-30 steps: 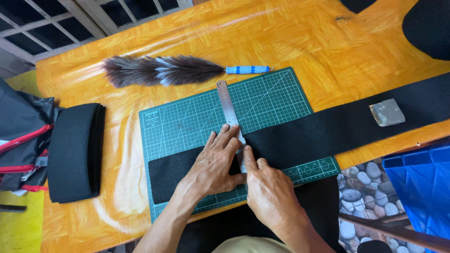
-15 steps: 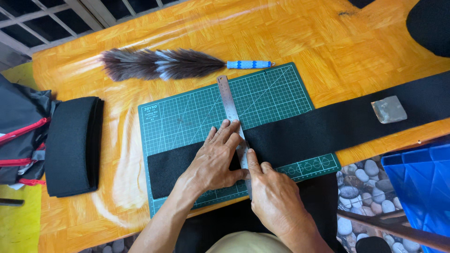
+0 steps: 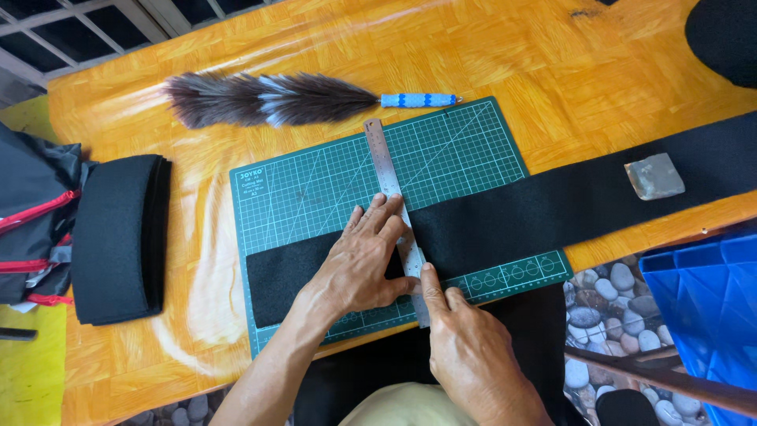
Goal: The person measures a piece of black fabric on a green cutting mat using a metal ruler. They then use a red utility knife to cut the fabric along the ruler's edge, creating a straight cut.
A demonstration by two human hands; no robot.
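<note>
the left hand lay flat with fingers spread, pressing a steel ruler down across a long black fabric strip on the green cutting mat. the right hand sat at the ruler's near end, forefinger laid along its edge — whether it pinched anything could not be told. a small grey block rested on the strip's far right part. a feather duster lay beyond the mat, and a folded black stack lay to the left on the orange table.

The left hand lies flat, fingers spread, on the steel ruler; the right hand is just below it, index finger stretched along the ruler's edge.
</note>
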